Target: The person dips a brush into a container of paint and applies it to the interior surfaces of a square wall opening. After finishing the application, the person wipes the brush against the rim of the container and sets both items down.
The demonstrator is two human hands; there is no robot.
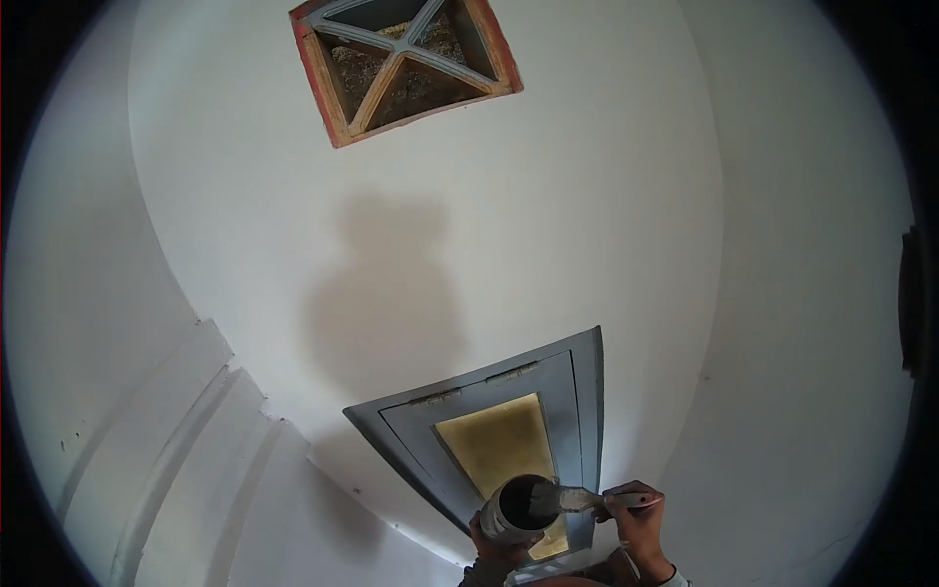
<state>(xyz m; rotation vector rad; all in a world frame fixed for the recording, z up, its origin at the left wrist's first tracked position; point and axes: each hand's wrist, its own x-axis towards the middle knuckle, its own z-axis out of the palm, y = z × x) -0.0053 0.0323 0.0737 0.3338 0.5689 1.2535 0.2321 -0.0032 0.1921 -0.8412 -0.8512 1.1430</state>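
Note:
My left hand is wrapped round a round paint can, low in the view and right of the middle. The can's mouth faces me, and its inside looks dark. My right hand grips a paintbrush by its handle. The grey-coated bristles reach over the can's rim into its mouth; how deep they go is hard to make out. Behind both hands is a grey-framed hinged panel with a yellowish inset, partly hidden by the can and hands.
A pale wall surrounds the panel and carries a soft shadow. Higher up is a square opening with a reddish edge and crossed grey bars. White stepped ledges run along the left. Some dark object shows at the right edge.

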